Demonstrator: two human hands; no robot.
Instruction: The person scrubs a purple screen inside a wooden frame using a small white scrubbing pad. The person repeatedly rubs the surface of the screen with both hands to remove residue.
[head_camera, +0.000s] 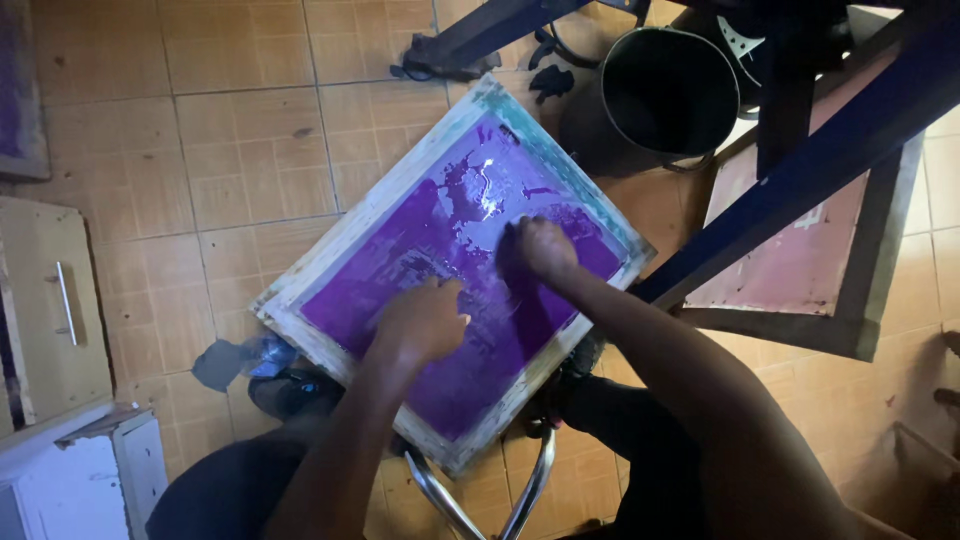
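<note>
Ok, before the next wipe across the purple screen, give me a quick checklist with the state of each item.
1. Left hand flat on the screen, steadying it: ok.
2. Right hand on the mesh, closed on something dark: ok; what it holds, cannot tell.
3. Frame supported underneath: it seems to rest on the lap, but cannot tell.
4. Bucket upright, apart from the frame: ok.
5. Wet shine near the screen's upper middle, not yet wiped: not ok.
6. Second frame apart from the right arm: ok.
</note>
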